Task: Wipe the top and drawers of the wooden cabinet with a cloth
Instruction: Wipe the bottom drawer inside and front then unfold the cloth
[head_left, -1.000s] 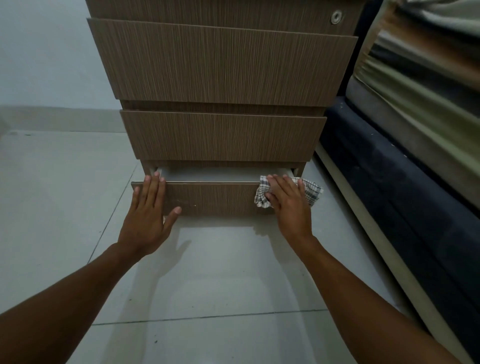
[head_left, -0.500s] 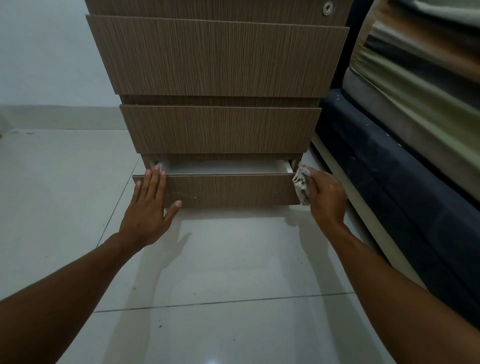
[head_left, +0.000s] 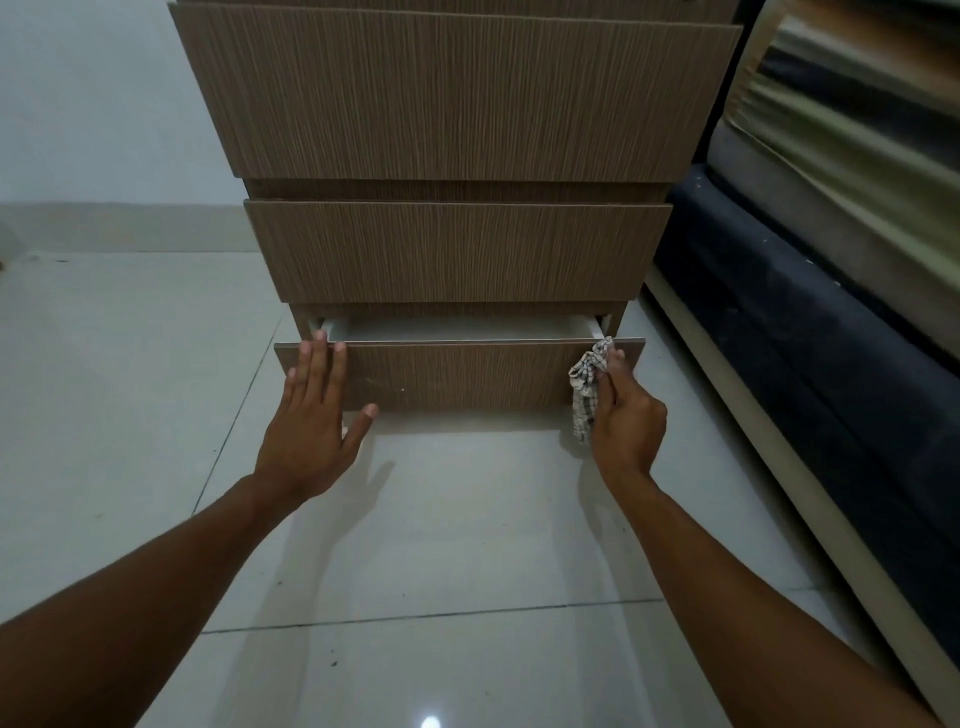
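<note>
1. Your left hand (head_left: 311, 431) lies flat and spread wide against the left end of the bottom drawer (head_left: 457, 374) front, fingertips reaching its top edge, holding nothing.
2. Your right hand (head_left: 626, 415) is closed around a checked cloth (head_left: 586, 387), pressing it to the right end of that same drawer front; part of the cloth hangs below your fingers.
3. The bottom drawer stands pulled out a little, its pale inside showing behind the front panel.
4. The wooden cabinet (head_left: 457, 93) rises above on the tiled floor (head_left: 441, 519), its two upper drawers closed.
5. A dark mattress (head_left: 810, 332) lies just beside the cabinet on your right.
</note>
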